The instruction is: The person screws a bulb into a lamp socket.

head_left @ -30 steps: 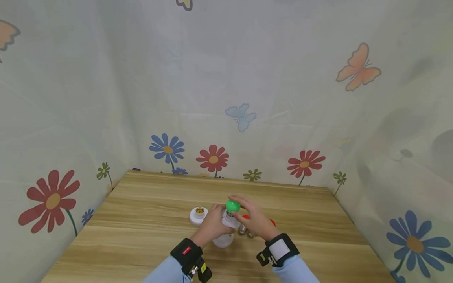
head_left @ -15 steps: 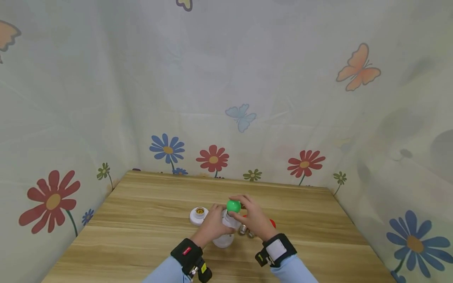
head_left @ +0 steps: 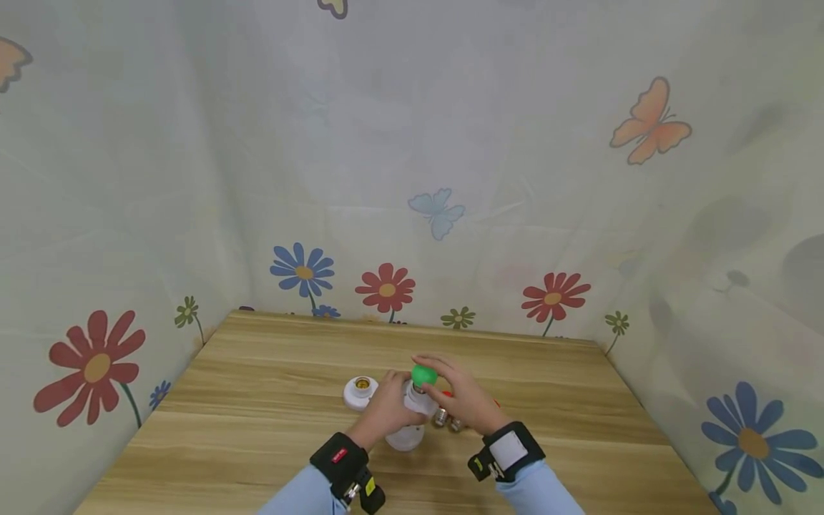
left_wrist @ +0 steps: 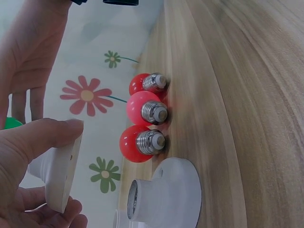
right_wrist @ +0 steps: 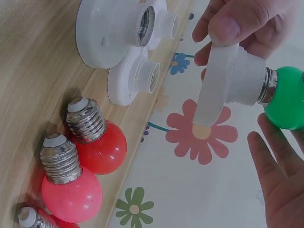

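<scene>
Over the table (head_left: 283, 357), the left hand (head_left: 386, 410) grips a socket (right_wrist: 230, 83); this likely steadies it. The right hand (head_left: 468, 402) pinches the green bulb (head_left: 424, 375).

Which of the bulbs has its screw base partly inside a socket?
The green bulb, in the white socket that the left hand grips; the three reddish bulbs lie on the table outside any socket.

Nothing is legible: the red label (head_left: 339, 455) on the left wristband (head_left: 345, 471) is too small.
</scene>
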The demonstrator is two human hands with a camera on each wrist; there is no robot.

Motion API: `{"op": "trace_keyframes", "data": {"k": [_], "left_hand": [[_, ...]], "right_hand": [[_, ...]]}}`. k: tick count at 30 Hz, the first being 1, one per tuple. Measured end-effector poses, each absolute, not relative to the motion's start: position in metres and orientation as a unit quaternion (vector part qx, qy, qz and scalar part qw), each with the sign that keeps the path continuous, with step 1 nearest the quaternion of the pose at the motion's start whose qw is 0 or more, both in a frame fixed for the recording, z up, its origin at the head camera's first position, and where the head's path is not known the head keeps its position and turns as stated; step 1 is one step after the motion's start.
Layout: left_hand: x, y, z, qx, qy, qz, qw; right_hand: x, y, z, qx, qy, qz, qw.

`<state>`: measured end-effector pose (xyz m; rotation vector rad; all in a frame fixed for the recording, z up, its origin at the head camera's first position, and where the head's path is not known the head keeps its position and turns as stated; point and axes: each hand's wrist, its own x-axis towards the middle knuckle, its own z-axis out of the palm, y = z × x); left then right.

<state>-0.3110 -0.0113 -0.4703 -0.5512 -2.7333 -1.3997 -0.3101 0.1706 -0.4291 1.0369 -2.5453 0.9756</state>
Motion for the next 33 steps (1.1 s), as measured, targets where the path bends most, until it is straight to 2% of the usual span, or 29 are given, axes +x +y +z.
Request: {"op": "trace_keyframes", "data": {"k": [15,20,29,33], "left_hand": [[-0.307,-0.01,-0.471,-0.178,-0.879,-0.442,0.018],[-0.306,-0.011,-0.471,-0.175,-0.875,-0.451,0.015],[-0.309,-0.012,-0.472,-0.185,-0.879,-0.439,0.028],[-0.309,-0.013,-0.472,-0.185,-0.879,-0.438,0.028]], "right_hand": [[-0.306,0.16,-0.431,0.288,-0.892,0.297,0.181],[-0.306,0.162,-0.432,0.296,-0.893,0.294,0.17],[-0.305,0.17,-0.429,0.361,-0.869,0.322,0.102],[-0.305,0.168,-0.429,0.36,-0.869,0.325,0.1]]}}
